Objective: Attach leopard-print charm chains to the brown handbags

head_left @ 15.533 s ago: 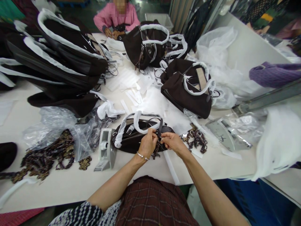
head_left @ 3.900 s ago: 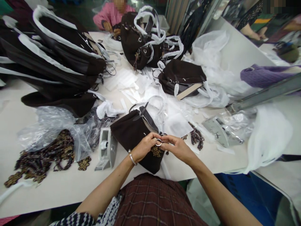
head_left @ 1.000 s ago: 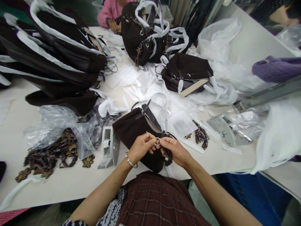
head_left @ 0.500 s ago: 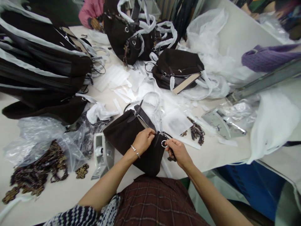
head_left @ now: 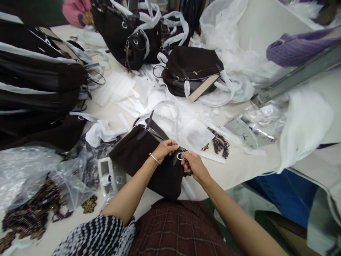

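Note:
A dark brown handbag [head_left: 133,149] lies tilted on the table in front of me, its top edge facing away. My left hand [head_left: 165,150], with a bangle at the wrist, is closed in a pinch at the bag's top edge near its right end. My right hand [head_left: 195,165] is closed on a silver metal ring [head_left: 180,156], which sits against the bag's right corner. A dark beaded strand [head_left: 188,170] hangs from the right fingers. The fingertips of both hands are close together, and what lies exactly between the left ones is hidden.
Stacked dark bags [head_left: 34,92] fill the left. Beaded charms [head_left: 34,206] lie below plastic wrap, with more beads [head_left: 220,144] at right. Tape dispensers [head_left: 108,179] flank the work. Another handbag [head_left: 191,67] and white paper lie beyond. A co-worker's pink sleeve [head_left: 76,12] shows at the back.
My right hand has brought the ring leftward, up against the bag's corner and nearer my left fingers. The left hand stays at the bag's top edge. The whole view has shifted slightly.

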The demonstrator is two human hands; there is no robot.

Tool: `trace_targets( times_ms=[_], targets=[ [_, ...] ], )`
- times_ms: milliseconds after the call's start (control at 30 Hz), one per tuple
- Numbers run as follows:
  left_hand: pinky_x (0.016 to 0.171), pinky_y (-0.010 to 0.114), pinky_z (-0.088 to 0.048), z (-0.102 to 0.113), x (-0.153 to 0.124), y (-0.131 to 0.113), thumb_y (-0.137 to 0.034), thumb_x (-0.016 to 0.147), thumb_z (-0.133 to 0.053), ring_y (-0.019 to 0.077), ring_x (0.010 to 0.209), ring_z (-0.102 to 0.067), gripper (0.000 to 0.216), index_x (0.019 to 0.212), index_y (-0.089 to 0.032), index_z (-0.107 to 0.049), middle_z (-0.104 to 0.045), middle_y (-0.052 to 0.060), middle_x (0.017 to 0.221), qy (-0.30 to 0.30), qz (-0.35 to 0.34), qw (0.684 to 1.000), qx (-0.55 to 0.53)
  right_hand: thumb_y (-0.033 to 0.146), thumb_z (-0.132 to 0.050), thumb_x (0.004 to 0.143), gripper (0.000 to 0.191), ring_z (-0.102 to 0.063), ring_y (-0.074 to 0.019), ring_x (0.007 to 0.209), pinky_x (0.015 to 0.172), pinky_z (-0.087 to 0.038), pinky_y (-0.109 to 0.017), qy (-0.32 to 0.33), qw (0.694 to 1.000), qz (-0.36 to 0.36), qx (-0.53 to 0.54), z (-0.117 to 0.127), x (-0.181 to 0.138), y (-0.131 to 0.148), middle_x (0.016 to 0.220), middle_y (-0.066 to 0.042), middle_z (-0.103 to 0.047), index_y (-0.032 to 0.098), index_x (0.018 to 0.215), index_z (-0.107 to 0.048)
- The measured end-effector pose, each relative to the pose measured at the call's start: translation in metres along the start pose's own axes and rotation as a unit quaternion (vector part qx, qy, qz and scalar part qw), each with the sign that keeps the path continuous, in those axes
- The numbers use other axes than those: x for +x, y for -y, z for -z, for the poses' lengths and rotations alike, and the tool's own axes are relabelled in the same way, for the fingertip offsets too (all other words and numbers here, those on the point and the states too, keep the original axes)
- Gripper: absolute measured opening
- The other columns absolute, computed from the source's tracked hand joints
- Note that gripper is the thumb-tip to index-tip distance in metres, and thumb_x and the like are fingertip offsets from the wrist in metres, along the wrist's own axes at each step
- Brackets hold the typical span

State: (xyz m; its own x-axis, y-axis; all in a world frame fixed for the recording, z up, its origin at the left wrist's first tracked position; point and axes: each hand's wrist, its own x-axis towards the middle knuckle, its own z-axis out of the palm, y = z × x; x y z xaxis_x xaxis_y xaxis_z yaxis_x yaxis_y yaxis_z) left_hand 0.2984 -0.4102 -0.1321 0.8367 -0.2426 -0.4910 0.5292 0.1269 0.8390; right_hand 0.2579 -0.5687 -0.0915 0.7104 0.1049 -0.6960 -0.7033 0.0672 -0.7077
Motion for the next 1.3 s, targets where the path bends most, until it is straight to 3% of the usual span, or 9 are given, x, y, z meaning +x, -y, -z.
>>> trace_targets(
  times_ms=[100, 200, 400, 633, 933, 1300],
  targets=[
    [0.045, 0.016, -0.036, -0.007, 0.0, -0.005, -0.038, 0.066, -0.075, 0.0043, 0.049, -0.047, 0.035, 0.077, -0.015, -0.051, -0.052, -0.006, 0.06, 0.007, -0.031, 0.998, -0.063, 0.035, -0.061, 0.072, 0.018, -0.036, -0.0043, 0.034, 0.03, -0.021, -0.015, 0.002, 1.0, -0.001, 0.004, -0.001, -0.003, 0.011, 0.051, 0.004, -0.056, 0.018, 0.07, -0.056],
    [0.047, 0.017, -0.041, -0.008, -0.007, -0.006, -0.041, 0.073, -0.071, 0.0044, 0.048, -0.049, 0.033, 0.078, -0.015, -0.051, -0.053, -0.006, 0.06, 0.016, -0.055, 0.998, -0.028, 0.034, -0.062, 0.072, 0.018, -0.037, -0.0043, 0.035, 0.031, -0.02, -0.015, 0.008, 1.0, 0.001, 0.01, -0.004, -0.007, 0.019, 0.052, 0.004, -0.057, 0.018, 0.071, -0.055],
    [0.055, 0.02, -0.051, 0.003, -0.026, 0.0, -0.043, 0.076, -0.069, 0.0066, 0.054, -0.057, 0.034, 0.076, -0.012, -0.055, -0.057, -0.003, 0.064, 0.048, -0.023, 0.998, 0.013, 0.034, -0.061, 0.072, 0.017, -0.036, -0.0043, 0.034, 0.031, -0.021, -0.015, -0.007, 1.0, 0.0, 0.012, -0.01, -0.01, 0.016, 0.05, 0.005, -0.056, 0.018, 0.069, -0.054],
    [0.057, 0.021, -0.054, 0.001, -0.032, 0.004, -0.042, 0.077, -0.068, 0.0066, 0.054, -0.058, 0.033, 0.082, -0.011, -0.058, -0.058, -0.002, 0.066, 0.013, -0.017, 1.0, 0.0, 0.031, -0.06, 0.071, 0.016, -0.036, -0.0048, 0.031, 0.029, -0.021, -0.016, -0.045, 0.999, 0.006, -0.001, -0.017, -0.009, 0.011, 0.046, 0.005, -0.054, 0.019, 0.064, -0.052],
    [0.059, 0.023, -0.058, -0.005, -0.042, 0.004, -0.042, 0.073, -0.072, 0.0089, 0.06, -0.062, 0.034, 0.082, -0.011, -0.059, -0.06, -0.001, 0.07, -0.026, -0.016, 0.998, -0.053, 0.036, -0.06, 0.075, 0.021, -0.041, -0.006, 0.033, 0.034, -0.029, -0.018, -0.074, 0.987, 0.096, -0.104, -0.013, -0.002, -0.001, 0.048, 0.004, -0.057, 0.019, 0.063, -0.053],
    [0.059, 0.023, -0.058, -0.005, -0.042, 0.007, -0.042, 0.074, -0.071, 0.0079, 0.059, -0.059, 0.033, 0.081, -0.012, -0.059, -0.057, -0.003, 0.068, -0.024, -0.038, 0.999, -0.027, 0.034, -0.061, 0.075, 0.02, -0.044, -0.0082, 0.036, 0.036, -0.033, -0.02, -0.095, 0.977, 0.115, -0.155, -0.01, -0.006, 0.007, 0.048, 0.003, -0.058, 0.019, 0.062, -0.054]
  ],
)
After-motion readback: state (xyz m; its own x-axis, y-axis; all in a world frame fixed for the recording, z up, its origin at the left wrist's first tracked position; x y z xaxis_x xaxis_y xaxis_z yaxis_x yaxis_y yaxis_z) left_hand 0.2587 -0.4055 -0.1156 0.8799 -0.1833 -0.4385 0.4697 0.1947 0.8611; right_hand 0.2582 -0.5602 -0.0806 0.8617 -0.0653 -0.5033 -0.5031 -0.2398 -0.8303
